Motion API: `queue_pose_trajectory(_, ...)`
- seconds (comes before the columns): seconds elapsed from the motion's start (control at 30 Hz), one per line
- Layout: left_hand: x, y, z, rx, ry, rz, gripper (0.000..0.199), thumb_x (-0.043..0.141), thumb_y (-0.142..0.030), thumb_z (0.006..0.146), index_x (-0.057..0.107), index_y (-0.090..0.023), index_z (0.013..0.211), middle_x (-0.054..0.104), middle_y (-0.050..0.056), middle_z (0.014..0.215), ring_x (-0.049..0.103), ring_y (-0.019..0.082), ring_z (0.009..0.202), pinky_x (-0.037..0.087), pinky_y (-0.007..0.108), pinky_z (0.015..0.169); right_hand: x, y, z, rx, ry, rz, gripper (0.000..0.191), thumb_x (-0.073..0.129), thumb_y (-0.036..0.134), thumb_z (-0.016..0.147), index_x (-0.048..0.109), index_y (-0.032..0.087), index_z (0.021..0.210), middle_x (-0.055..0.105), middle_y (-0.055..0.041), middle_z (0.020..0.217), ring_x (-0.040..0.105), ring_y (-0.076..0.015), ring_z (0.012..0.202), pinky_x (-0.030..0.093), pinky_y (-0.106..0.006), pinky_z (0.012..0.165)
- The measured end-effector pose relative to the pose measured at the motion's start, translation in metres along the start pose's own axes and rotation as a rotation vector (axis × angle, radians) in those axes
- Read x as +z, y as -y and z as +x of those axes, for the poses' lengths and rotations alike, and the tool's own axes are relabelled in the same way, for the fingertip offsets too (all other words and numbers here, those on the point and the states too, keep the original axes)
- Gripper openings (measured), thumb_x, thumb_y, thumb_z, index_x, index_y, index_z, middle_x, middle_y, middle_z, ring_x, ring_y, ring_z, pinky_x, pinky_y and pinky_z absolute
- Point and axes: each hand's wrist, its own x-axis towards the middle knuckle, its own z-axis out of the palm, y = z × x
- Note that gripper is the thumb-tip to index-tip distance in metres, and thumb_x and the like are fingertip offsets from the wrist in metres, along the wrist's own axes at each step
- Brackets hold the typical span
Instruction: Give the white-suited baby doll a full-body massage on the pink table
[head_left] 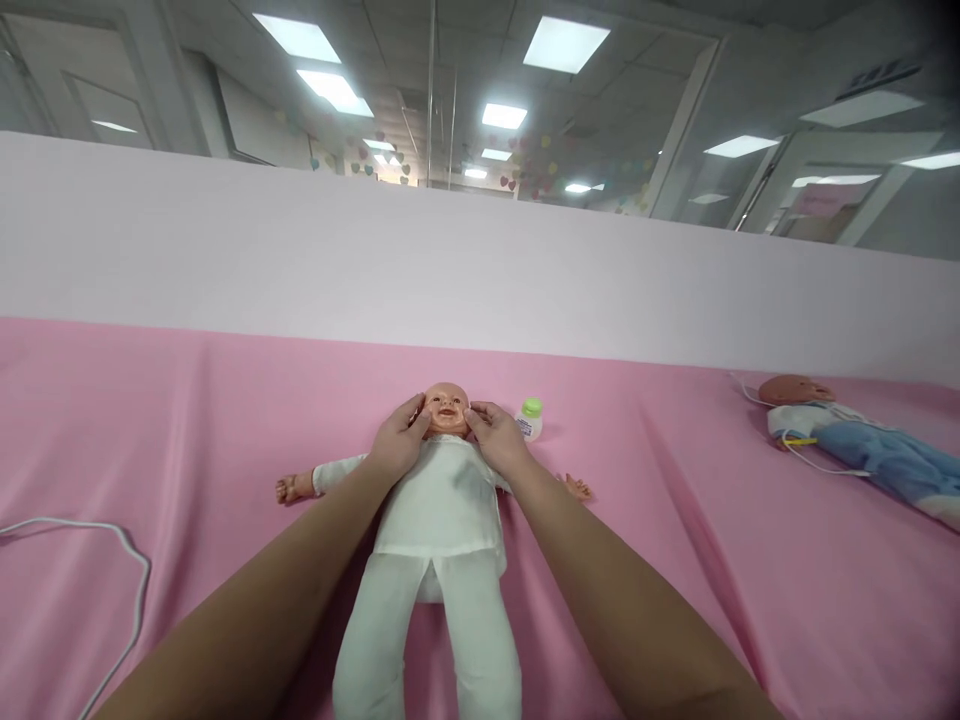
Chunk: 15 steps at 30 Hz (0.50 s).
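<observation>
A baby doll (450, 500) in a white top and white trousers lies face up on the pink sheet, its arms spread to the sides. My left hand (399, 437) cups one side of the doll's head, the thumb on its cheek and the fingers by its ear. On the opposite side, my right hand (497, 437) holds the other cheek in the same way. The doll's face shows between my two hands. Just right of my right hand stands a small clear bottle (529, 425) with a green cap.
A second doll (862, 430) in white and blue clothes lies at the far right, with a thin white cord around it. A white cable (139, 580) curves over the pink sheet (225, 420) at left. A white wall (450, 270) with windows above borders the back.
</observation>
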Motion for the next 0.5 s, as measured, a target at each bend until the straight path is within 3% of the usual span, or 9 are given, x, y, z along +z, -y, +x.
queue_pose_trajectory(0.07, -0.002, -0.016, -0.008, 0.028, -0.062, 0.082, 0.059, 0.063, -0.048, 0.094, 0.063, -0.019, 0.145, 0.058, 0.013, 0.154, 0.051, 0.033, 0.144, 0.034, 0.045, 0.122, -0.008, 0.009, -0.002, 0.013, -0.052, -0.095, 0.050, 0.069, 0.052, 0.090, 0.068, 0.019, 0.128, 0.076, -0.0113, 0.123, 0.073, -0.0231, 0.110, 0.055, -0.038, 0.099)
queue_pose_trajectory(0.17, 0.002, -0.049, -0.026, 0.140, -0.140, 0.120, 0.054, 0.065, -0.046, 0.093, 0.066, -0.022, 0.141, 0.062, 0.012, 0.149, 0.051, 0.034, 0.143, 0.034, 0.047, 0.122, -0.030, 0.024, -0.004, 0.010, -0.162, -0.226, 0.046, 0.066, 0.048, 0.091, 0.066, 0.022, 0.129, 0.080, -0.0060, 0.107, 0.075, -0.0213, 0.097, 0.057, -0.037, 0.092)
queue_pose_trajectory(0.23, 0.012, -0.071, -0.038, 0.229, -0.073, 0.055, 0.049, 0.066, -0.046, 0.093, 0.069, -0.024, 0.137, 0.066, 0.010, 0.143, 0.056, 0.032, 0.137, 0.038, 0.044, 0.119, -0.049, 0.029, -0.005, -0.014, -0.237, -0.305, 0.039, 0.058, 0.044, 0.095, 0.066, 0.024, 0.128, 0.079, -0.0026, 0.099, 0.074, -0.0205, 0.090, 0.058, -0.037, 0.088)
queue_pose_trajectory(0.3, 0.031, -0.090, -0.044, 0.213, 0.059, -0.027, 0.043, 0.067, -0.047, 0.092, 0.073, -0.025, 0.128, 0.070, 0.009, 0.136, 0.062, 0.031, 0.127, 0.045, 0.042, 0.112, -0.067, 0.026, -0.007, -0.055, -0.295, -0.425, 0.040, 0.054, 0.041, 0.097, 0.064, 0.023, 0.132, 0.079, -0.0044, 0.107, 0.073, -0.0227, 0.097, 0.057, -0.039, 0.092)
queue_pose_trajectory(0.33, 0.043, -0.098, -0.044, 0.149, 0.125, -0.059, 0.039, 0.066, -0.048, 0.093, 0.074, -0.024, 0.122, 0.072, 0.010, 0.129, 0.066, 0.030, 0.120, 0.050, 0.041, 0.106, -0.073, 0.021, -0.008, -0.086, -0.310, -0.511, 0.044, 0.054, 0.040, 0.096, 0.062, 0.021, 0.135, 0.077, -0.0073, 0.117, 0.072, -0.0254, 0.106, 0.055, -0.042, 0.098)
queue_pose_trajectory(0.4, 0.070, -0.107, -0.036, -0.105, 0.227, -0.116, 0.038, 0.059, -0.053, 0.095, 0.075, -0.019, 0.099, 0.076, 0.012, 0.104, 0.073, 0.027, 0.094, 0.057, 0.039, 0.086, -0.080, 0.007, -0.011, -0.151, -0.303, -0.703, 0.056, 0.057, 0.037, 0.094, 0.055, 0.013, 0.145, 0.067, -0.0143, 0.140, 0.059, -0.0318, 0.132, 0.045, -0.047, 0.114)
queue_pose_trajectory(0.5, 0.109, -0.110, -0.011, -0.454, 0.314, -0.170, 0.045, 0.052, -0.058, 0.098, 0.067, -0.017, 0.086, 0.072, 0.011, 0.078, 0.069, 0.023, 0.072, 0.057, 0.035, 0.071, -0.080, -0.015, -0.012, -0.149, -0.176, -0.873, 0.071, 0.058, 0.028, 0.091, 0.042, 0.005, 0.156, 0.046, -0.0183, 0.162, 0.036, -0.0335, 0.154, 0.028, -0.049, 0.127)
